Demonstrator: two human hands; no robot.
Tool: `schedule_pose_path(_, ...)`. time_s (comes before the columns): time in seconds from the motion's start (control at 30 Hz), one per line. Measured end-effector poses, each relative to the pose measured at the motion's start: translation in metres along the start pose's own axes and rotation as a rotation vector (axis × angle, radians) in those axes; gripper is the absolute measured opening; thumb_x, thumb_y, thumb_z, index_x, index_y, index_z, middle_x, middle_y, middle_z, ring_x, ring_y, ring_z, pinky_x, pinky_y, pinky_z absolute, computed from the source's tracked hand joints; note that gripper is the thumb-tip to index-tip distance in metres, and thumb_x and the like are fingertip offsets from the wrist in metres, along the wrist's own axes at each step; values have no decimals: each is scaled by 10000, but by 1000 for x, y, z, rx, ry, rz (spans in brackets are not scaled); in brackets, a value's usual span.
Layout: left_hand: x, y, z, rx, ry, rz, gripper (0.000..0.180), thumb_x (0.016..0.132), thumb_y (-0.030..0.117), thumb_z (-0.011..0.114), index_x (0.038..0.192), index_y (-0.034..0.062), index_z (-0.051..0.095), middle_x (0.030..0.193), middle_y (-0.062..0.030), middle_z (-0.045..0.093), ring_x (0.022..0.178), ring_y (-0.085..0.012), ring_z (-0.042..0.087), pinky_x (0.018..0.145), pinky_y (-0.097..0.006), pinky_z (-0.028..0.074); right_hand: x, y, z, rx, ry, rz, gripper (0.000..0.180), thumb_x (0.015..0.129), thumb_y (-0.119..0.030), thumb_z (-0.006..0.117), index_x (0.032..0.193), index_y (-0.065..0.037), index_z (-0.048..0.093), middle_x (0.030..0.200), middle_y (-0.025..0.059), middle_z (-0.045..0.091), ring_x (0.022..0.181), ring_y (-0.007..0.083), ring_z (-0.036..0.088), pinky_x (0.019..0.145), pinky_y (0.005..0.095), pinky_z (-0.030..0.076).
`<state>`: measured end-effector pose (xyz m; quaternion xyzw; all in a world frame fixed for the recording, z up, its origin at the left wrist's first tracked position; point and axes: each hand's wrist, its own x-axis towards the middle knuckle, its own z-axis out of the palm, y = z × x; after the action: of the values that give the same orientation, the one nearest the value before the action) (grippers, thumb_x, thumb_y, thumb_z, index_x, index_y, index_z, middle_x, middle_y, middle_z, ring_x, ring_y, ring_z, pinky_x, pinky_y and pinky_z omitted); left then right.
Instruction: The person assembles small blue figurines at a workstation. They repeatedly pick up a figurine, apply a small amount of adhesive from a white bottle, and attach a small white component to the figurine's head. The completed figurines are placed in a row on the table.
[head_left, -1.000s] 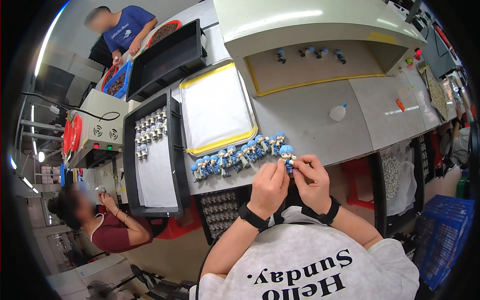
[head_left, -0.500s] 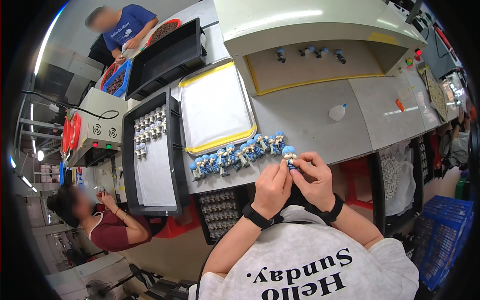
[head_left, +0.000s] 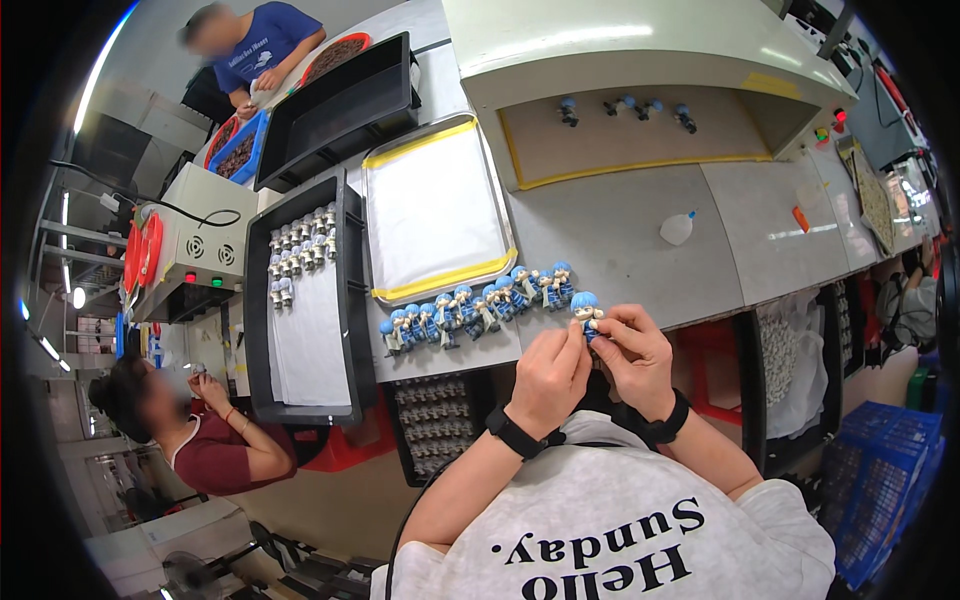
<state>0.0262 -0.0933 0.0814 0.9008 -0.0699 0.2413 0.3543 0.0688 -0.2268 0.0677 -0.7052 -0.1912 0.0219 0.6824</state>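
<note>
A small figurine with blue hair (head_left: 585, 311) is pinched between my left hand (head_left: 548, 375) and my right hand (head_left: 634, 360), just over the near edge of the grey table (head_left: 620, 250). To its left, a row of several matching blue-haired figurines (head_left: 475, 305) stands on the table. Both hands have their fingers closed on the held figurine.
A white-lined tray with yellow rim (head_left: 432, 212) lies behind the row. A black tray (head_left: 300, 310) holds several grey figurines on the left. A lower tray of grey parts (head_left: 435, 420) sits under the table edge. A small white bottle (head_left: 677, 228) stands right. Two other people work at left.
My hands and the held figurine have shifted slightly lower and to the right, away from the row. Nothing else has moved.
</note>
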Motion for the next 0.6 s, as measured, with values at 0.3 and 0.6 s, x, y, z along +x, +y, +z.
schedule_pose_path(0.3,-2,2,4,-15,13,-27,256,747,-14,619,991,-86,584,703,-119,517,637,-268,544,569,-361,461,-1,1,-1,27,-9,5,161,796,75,632,955,49,646,967,51,550,789,95,558,663,190,465)
schedule_pose_path(0.6,2,-1,-1,-103,-26,-20,240,759,-41,607,997,-64,605,687,-127,536,583,-270,535,507,-356,433,-2,4,-3,72,1,18,166,789,78,638,952,47,650,959,61,563,823,115,568,708,209,480)
